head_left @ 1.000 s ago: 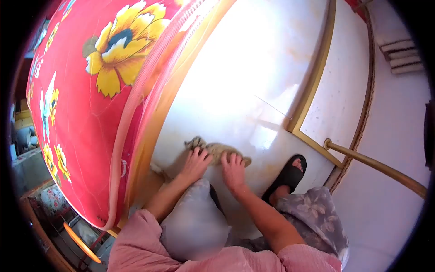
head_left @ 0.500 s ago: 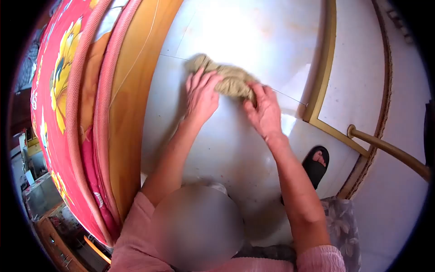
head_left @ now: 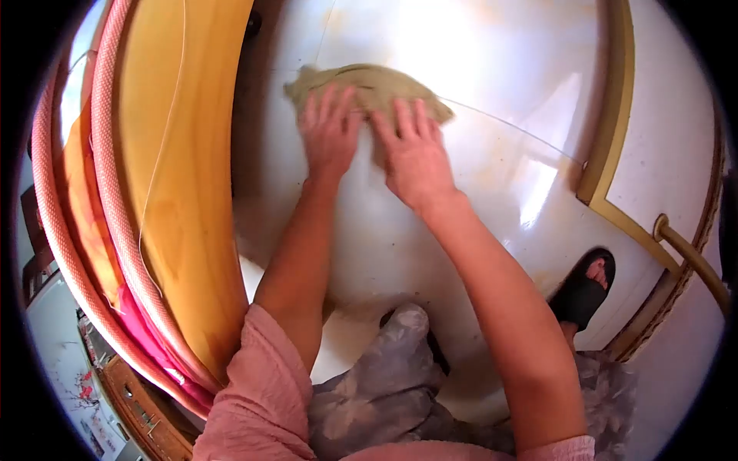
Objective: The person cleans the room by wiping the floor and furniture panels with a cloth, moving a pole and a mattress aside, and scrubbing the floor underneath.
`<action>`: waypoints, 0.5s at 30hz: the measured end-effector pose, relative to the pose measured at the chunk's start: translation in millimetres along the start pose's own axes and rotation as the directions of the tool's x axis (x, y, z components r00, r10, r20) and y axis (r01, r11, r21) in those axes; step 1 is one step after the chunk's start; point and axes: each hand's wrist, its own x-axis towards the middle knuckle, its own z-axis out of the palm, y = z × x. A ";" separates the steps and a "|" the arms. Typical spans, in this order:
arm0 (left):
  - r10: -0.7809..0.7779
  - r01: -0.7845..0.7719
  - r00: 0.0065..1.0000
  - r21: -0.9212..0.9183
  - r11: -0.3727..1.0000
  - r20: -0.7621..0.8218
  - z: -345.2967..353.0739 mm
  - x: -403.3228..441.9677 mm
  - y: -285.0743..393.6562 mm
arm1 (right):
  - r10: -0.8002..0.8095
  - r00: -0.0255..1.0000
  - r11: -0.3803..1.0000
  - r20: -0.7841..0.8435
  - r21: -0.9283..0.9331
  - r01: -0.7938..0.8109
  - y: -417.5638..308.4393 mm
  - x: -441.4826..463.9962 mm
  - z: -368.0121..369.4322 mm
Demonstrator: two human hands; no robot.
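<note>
An olive-green cloth (head_left: 369, 77) lies spread on the glossy tiled floor (head_left: 400, 253). My left hand (head_left: 330, 134) presses on its left part, fingers stretched forward over the fabric. On its right part rests my right hand (head_left: 415, 154), fingers apart and flat, the thumb side turned toward the left hand. The fingertips are slightly blurred by motion. Part of the cloth is hidden beneath both hands.
Along the left runs a wooden bed side (head_left: 184, 184) with pink-edged bedding (head_left: 115, 154) above it. At right stand a gold-coloured frame (head_left: 607, 154) and a curved handle (head_left: 696, 257). My sandalled foot (head_left: 588, 288) is on the floor at lower right.
The cloth has gone from bunched up to spread flatter on the floor. My fingers have straightened over it, and my hands lie closer together. The view has shifted, showing more of my legs.
</note>
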 end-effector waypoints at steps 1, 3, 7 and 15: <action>-0.106 0.108 0.993 0.021 0.994 -0.053 -2.5 -20.7 -18.5 | -0.069 0.996 0.997 0.056 -0.012 0.070 -13.3 9.1 9.8; -0.261 0.270 0.957 0.060 0.961 -0.131 -9.2 -78.9 -55.0 | -0.193 0.968 0.977 0.163 -0.060 0.205 -47.5 12.0 36.3; -0.531 0.534 0.840 -0.004 0.845 -0.110 -41.4 -184.8 -55.6 | -0.334 0.921 0.939 0.198 -0.012 0.343 -100.3 -59.5 82.8; -0.330 0.324 0.944 0.131 0.937 0.024 -74.3 -196.4 5.4 | -0.272 0.962 0.947 0.030 0.189 0.261 -63.1 -115.8 63.7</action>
